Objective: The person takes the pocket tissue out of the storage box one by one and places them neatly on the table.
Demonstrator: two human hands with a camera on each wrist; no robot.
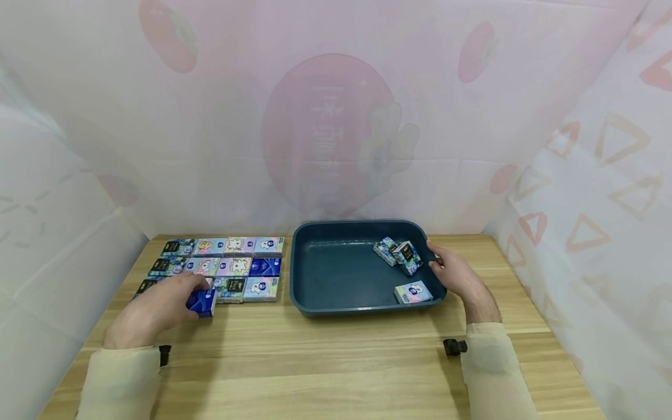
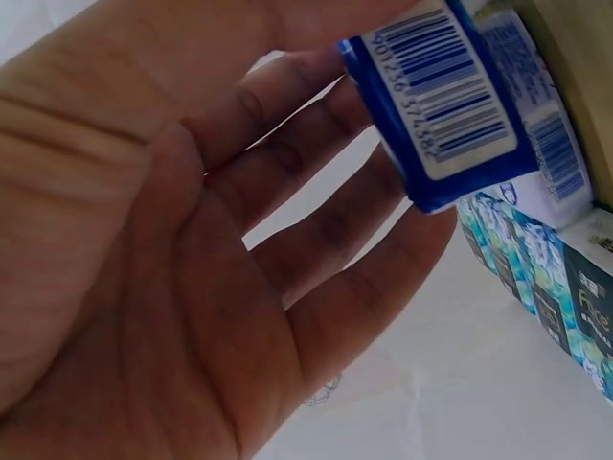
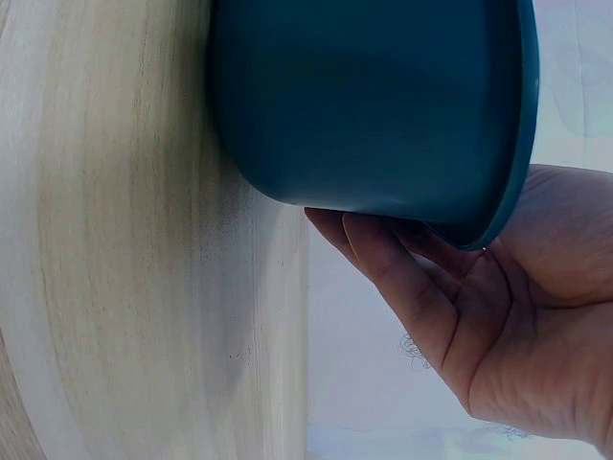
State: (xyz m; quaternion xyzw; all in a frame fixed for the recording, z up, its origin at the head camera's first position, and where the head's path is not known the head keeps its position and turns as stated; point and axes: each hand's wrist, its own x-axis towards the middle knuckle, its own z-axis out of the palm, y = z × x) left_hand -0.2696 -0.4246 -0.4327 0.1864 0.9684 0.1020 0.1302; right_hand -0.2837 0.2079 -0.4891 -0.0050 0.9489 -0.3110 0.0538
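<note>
My left hand (image 1: 165, 306) pinches a dark blue tissue pack (image 1: 202, 303) between thumb and fingers, at the front of the rows on the left. In the left wrist view the barcode end of this blue pack (image 2: 445, 96) faces the camera. My right hand (image 1: 459, 277) grips the right wall of a dark teal basin (image 1: 336, 268), with the thumb at the rim. Its fingers (image 3: 402, 287) press against the basin's outer wall in the right wrist view. Inside the basin, two patterned packs (image 1: 408, 258) lean together, and a pastel pack (image 1: 413, 292) lies near the front right.
Several tissue packs (image 1: 233, 266) lie in three rows left of the basin, some partly hidden by my left hand. Both stand on a wooden table (image 1: 315, 361). A printed cloth (image 1: 226, 146) hangs behind and along both sides.
</note>
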